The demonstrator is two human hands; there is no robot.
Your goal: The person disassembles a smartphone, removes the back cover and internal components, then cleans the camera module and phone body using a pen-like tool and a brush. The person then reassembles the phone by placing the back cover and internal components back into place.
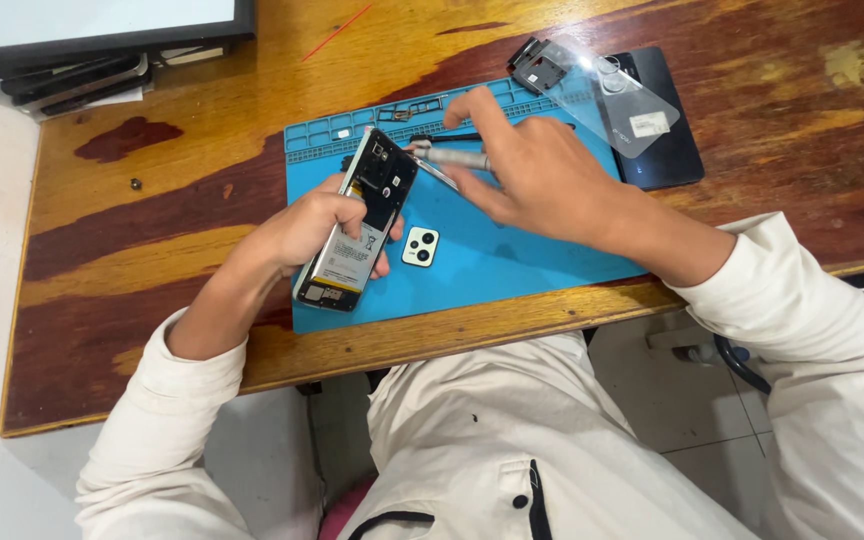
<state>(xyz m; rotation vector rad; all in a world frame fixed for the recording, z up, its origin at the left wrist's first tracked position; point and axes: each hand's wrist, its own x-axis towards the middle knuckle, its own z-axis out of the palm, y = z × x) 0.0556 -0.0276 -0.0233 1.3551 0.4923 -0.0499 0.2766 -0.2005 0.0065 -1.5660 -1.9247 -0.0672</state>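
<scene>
Back cover (657, 120) and camera bezel (420, 246) already off – left hand (312, 228) grips the opened phone (357, 225), right hand (532, 175) pinches a screwdriver (452, 155) at its top, boards seemingly yet to come out

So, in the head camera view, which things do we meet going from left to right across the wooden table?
Stack of dark frames → opened phone in the left hand → small white camera cover → right hand with screwdriver → dark back cover.

A camera module (419, 246) lies on the mat (512, 255), right of the opened phone (357, 235).
</scene>
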